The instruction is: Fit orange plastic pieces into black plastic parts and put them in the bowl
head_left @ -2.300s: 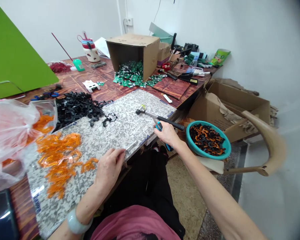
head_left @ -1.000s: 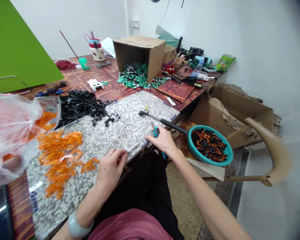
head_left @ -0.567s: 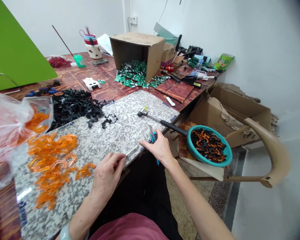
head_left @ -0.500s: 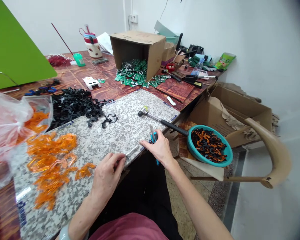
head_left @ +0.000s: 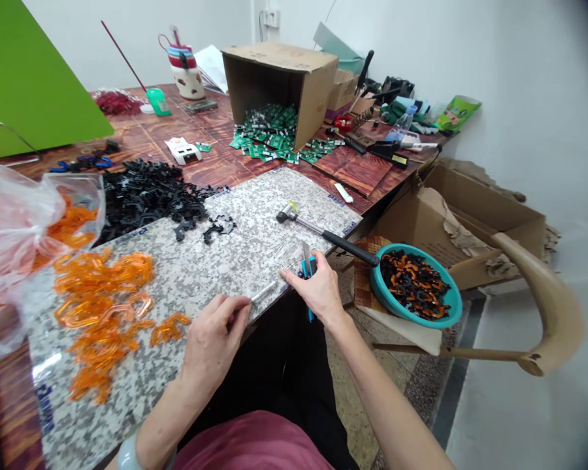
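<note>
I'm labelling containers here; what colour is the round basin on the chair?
The basin is teal, seen best in the head view.

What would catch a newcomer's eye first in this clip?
Probably the bright orange plastic pieces spread over the near left of the speckled board, with a heap of black pieces behind them. Next, the big green panel at the far left and the open cardboard box at the back, green circuit boards spilling from its mouth.
</note>
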`<state>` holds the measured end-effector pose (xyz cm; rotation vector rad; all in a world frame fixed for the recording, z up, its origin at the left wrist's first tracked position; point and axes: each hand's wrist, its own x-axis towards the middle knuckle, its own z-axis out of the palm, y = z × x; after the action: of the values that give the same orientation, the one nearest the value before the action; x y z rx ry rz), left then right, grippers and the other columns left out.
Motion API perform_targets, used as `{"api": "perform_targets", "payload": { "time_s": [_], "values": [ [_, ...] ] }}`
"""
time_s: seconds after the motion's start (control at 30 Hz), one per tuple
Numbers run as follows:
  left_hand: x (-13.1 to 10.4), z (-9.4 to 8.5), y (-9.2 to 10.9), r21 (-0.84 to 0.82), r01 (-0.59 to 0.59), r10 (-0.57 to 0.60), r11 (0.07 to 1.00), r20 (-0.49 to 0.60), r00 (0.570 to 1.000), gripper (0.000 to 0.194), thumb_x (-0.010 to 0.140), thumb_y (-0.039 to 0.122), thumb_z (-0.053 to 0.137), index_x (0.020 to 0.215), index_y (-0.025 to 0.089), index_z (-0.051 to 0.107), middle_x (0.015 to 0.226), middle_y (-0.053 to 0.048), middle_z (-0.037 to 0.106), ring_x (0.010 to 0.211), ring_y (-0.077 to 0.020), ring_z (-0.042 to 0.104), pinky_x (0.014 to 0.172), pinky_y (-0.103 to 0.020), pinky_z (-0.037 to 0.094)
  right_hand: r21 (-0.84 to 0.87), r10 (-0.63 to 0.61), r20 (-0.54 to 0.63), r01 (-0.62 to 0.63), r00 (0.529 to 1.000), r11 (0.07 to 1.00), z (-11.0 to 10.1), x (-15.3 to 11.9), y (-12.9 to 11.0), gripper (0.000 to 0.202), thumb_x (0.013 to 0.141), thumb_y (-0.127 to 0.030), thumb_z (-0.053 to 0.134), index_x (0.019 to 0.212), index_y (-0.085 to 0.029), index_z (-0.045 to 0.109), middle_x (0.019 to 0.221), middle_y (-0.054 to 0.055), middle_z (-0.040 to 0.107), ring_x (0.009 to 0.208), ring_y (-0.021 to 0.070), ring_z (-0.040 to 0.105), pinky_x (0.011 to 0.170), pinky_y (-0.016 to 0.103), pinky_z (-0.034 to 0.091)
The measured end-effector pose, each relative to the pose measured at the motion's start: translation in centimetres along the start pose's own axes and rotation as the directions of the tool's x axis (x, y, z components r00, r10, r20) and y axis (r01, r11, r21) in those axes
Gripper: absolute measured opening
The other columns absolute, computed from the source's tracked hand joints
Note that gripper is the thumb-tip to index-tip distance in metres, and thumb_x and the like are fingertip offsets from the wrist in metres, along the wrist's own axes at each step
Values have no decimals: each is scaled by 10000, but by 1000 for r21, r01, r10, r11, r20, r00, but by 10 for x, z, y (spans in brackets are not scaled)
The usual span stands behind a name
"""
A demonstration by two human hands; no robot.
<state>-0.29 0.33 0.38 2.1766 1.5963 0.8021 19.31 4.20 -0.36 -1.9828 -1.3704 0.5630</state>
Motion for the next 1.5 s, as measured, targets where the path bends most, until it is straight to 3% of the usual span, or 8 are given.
{"api": "perform_targets", "payload": {
  "time_s": [0.2,0.43,0.63,0.8,0.97,1.17,1.37,1.5],
  "values": [
    [0,0,-1,0,-5,5,1000,-2,1000,251,906,299,462,875,162,671,708,-14,582,605,-147,566,608,-255,433,64,4,-27,-2,1000,998,3,-2,4,706,606,-577,723,1154,-169,543,966,97,661,883,280,625,784,359,470],
    [-1,-1,-1,-2,-6,6,1000,-9,1000,267,909,310,452,880,162,673,705,-18,582,604,-152,574,596,-256,435,160,22,-32,-17,999,987,-2,-12,12,640,612,-558,723,1111,-194,554,700,1,637,639,208,627,622,304,484],
    [-1,-1,0,1,-12,12,1000,-22,1000,264,908,310,446,865,172,667,695,-15,578,594,-152,573,588,-255,435,200,32,-23,-27,999,979,-5,-19,16,584,622,-534,723,1069,-196,557,667,-10,635,580,192,614,577,289,475],
    [-1,0,-1,9,-18,18,1000,-32,999,250,905,293,457,865,167,670,696,-18,576,605,-157,580,601,-259,438,172,47,26,-51,999,984,-10,-24,13,536,671,-543,690,1054,-200,535,645,-19,613,562,192,613,558,278,467],
    [-2,1,-1,5,-18,18,1000,-29,999,230,904,272,460,852,174,662,721,-24,597,638,-165,592,631,-266,451,119,-38,157,20,987,993,-18,-36,7,379,806,-545,542,992,-215,520,622,-28,580,516,176,594,536,261,445],
    [-1,0,-1,11,-17,17,1000,-26,1000,195,899,254,471,833,188,641,745,-24,605,669,-170,601,641,-270,465,67,-80,235,66,969,996,-19,-44,0,268,824,-457,532,945,-218,539,655,-17,584,527,168,585,559,257,442],
    [-3,1,-2,100,-91,93,991,-17,996,312,942,267,390,810,180,659,749,-50,597,697,-195,598,644,-298,478,89,-102,213,84,972,992,-15,-42,0,215,824,-400,533,929,-214,555,661,-16,589,531,163,585,552,248,434],
    [-11,-3,-4,143,-173,170,974,37,985,316,948,238,369,990,143,667,841,-88,609,793,-227,600,688,-326,494,105,-109,202,89,973,990,-16,-42,-1,182,827,-387,534,888,-217,556,651,-22,587,533,158,583,564,246,431]
  ]
}}
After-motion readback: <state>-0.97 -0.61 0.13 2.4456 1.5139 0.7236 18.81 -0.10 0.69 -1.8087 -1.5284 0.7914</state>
